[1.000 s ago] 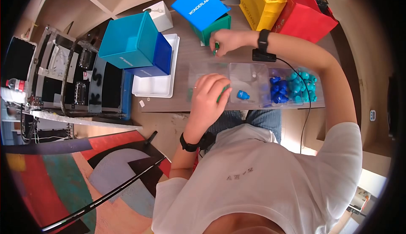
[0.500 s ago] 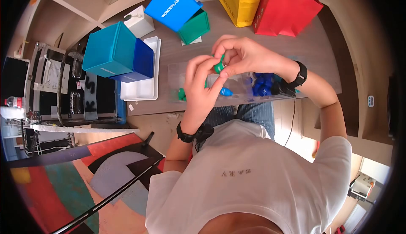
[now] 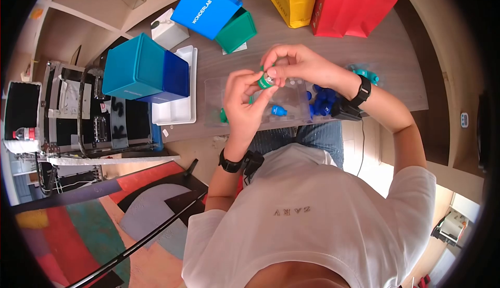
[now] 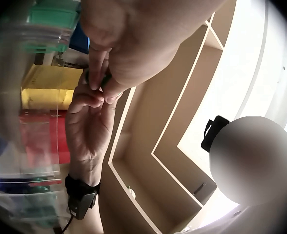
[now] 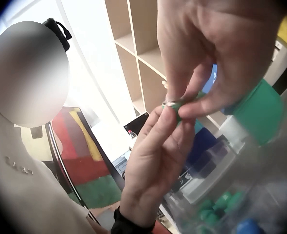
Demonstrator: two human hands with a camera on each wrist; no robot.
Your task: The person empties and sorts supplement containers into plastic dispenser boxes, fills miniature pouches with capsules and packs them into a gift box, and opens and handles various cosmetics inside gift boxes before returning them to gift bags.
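Both hands meet over the clear divided tray [image 3: 212,92], around a small green bottle [image 3: 265,83] with a pale, silvery end. My left hand [image 3: 246,100] holds it between thumb and fingers from the left. From the other side, the thumb and fingers of my right hand [image 3: 304,65] pinch it at that pale end. In the right wrist view the green bottle [image 5: 172,105] is mostly covered by fingertips. Below the hands a light blue bottle [image 3: 279,111] lies in the tray. Dark blue bottles [image 3: 325,102] and teal bottles [image 3: 369,75] sit to the right, partly behind the right forearm.
At the back, a blue box marked WONDERLAB [image 3: 205,9] leans on a green box [image 3: 237,32]. Teal [image 3: 133,66] and dark blue [image 3: 176,74] boxes stand by a white tray [image 3: 191,59]. Yellow [image 3: 292,1] and red [image 3: 351,7] bags stand at the back right.
My right hand has come back from beside the green box to meet my left hand. The left hand has risen from the tray. The bottle has since turned, showing its pale end.
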